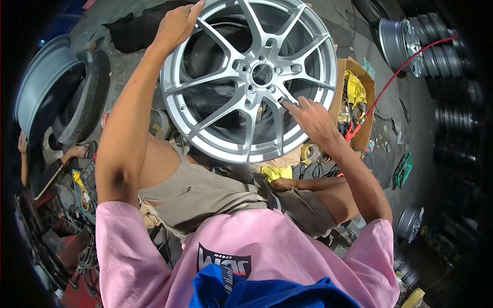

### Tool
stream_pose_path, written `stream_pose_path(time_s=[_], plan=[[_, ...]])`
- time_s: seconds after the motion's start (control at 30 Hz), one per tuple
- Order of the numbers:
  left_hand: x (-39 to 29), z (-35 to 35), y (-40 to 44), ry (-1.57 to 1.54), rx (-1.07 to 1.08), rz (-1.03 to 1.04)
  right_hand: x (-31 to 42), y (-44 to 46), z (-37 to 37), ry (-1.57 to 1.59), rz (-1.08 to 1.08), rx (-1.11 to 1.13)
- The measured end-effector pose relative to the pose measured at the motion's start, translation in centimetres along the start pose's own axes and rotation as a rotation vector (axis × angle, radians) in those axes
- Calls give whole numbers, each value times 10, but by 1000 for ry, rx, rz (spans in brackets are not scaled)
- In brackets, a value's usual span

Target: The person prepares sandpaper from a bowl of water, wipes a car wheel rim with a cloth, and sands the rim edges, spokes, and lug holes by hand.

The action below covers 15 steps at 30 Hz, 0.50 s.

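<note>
A silver multi-spoke alloy wheel (pixel 251 134) lies face up in front of my knees, with a dark tyre (pixel 205 49) showing beneath it through the spokes. My left hand (pixel 179 24) grips the wheel's outer edge at the upper left, its fingertips partly hidden over the rim. At the lower right of the hub, my right hand (pixel 310 119) touches a spoke. Its fingers are curled, and the index fingertip presses at a small dark spot; whatever is pinched there is too small to name.
A cardboard box (pixel 365 77) with yellow cloth and tools stands right of the wheel; a red hose (pixel 393 77) runs from it. Stacked wheels (pixel 457 118) line the right side. At left are another rim (pixel 43 84), a tyre (pixel 95 97) and another person's hand (pixel 77 151).
</note>
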<state>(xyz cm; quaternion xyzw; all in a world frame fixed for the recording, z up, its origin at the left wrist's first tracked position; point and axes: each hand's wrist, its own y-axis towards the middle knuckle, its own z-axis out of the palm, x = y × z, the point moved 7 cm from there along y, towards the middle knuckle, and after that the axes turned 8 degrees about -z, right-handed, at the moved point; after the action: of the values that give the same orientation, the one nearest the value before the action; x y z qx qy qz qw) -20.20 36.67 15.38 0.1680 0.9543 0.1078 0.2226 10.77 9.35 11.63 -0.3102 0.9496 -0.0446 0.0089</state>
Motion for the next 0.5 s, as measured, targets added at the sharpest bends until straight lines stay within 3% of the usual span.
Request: stream_pose_path(time_s=[0.03, 0.1, 0.17, 0.43, 0.5], plan=[[-4, 7, 0, 191, -29, 164, -2, 7, 4, -29, 3, 40], [-14, -5, -3, 131, -91, 161, 1, 19, 1, -83, -33, 33], [-11, -11, -3, -96, -39, -10, 11, 23, -4, -143, -122, 39], [-16, -17, -4, -159, -114, -4, 7, 24, -2, -63, -164, 93], [-15, -14, -4, -113, -99, 3, -2, 17, 0, 43, -55, 153]])
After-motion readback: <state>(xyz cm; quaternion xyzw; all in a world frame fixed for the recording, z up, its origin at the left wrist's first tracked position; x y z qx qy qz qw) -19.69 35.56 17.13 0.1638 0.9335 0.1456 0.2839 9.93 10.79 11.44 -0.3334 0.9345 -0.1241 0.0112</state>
